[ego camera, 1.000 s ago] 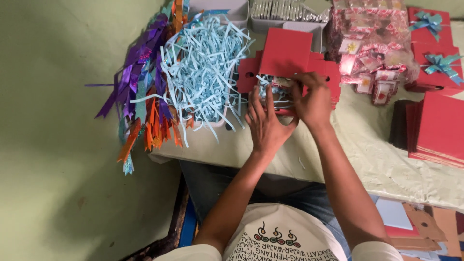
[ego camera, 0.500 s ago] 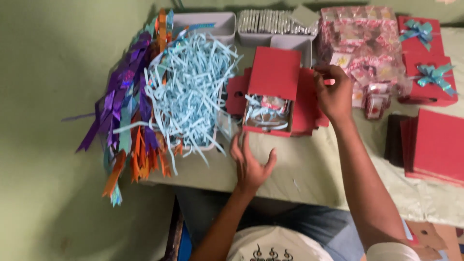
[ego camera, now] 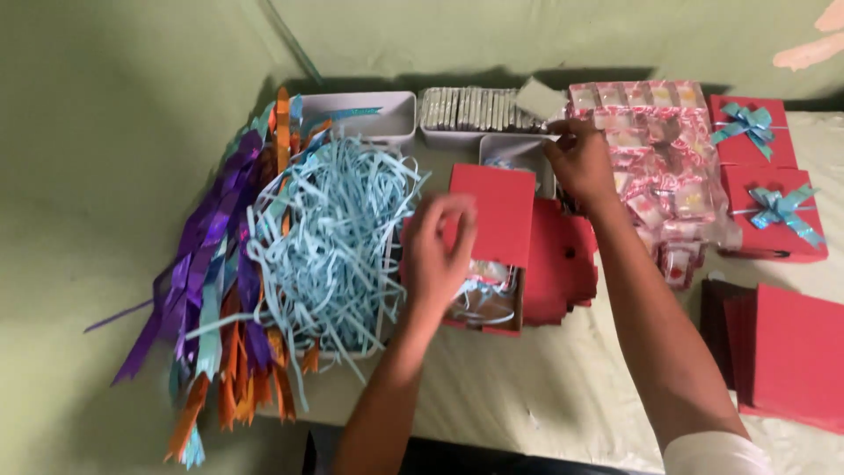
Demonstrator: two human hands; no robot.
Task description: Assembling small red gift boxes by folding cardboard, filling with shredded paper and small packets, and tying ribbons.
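Observation:
An open red box [ego camera: 503,211] stands mid-table with its lid tilted up. Inside it lie blue paper shreds and clear-wrapped items [ego camera: 483,295]. My left hand [ego camera: 437,251] hovers at the box's left side, fingers apart, blurred and holding nothing. My right hand [ego camera: 580,163] reaches to the back of the table. Its fingertips pinch a small pale grey packet [ego camera: 541,98], which is tilted above a white tray of silvery packets [ego camera: 466,110]. Flat red box pieces [ego camera: 567,264] lie just right of the open box.
A heap of light blue paper shreds [ego camera: 338,229] and purple, orange and blue ribbons [ego camera: 220,273] fill the left. A white tray [ego camera: 374,119] sits at the back. Pink wrapped packets [ego camera: 659,149], red boxes with blue bows [ego camera: 756,132] and stacked red lids [ego camera: 791,352] lie right.
Both hands left the red box. My right hand moved up and back to the tray of silvery packets. My left hand dropped away, then rose again to the box's left side.

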